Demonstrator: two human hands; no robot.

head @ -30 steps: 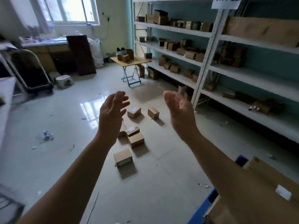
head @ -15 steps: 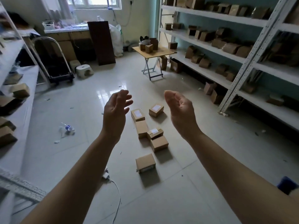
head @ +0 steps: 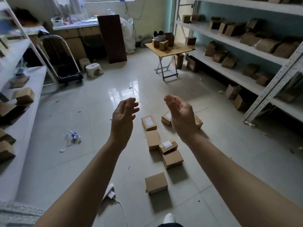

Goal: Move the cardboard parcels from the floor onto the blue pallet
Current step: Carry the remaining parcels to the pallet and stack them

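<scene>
a clear plastic bottle (head: 73, 136) lies on the glossy tiled floor (head: 114, 82) toward its left edge. one white charger (head: 111, 193) with its cable sits by the near edge, and one folding table (head: 170, 47) stands at the far right corner. six boxy brown cardboard parcels (head: 156, 183), three with white labels, sit mid floor. my right hand (head: 182, 115) hides part of one. i see my left hand (head: 123, 115) and the right one raised apart, fingers loosely curved, holding nothing.
</scene>
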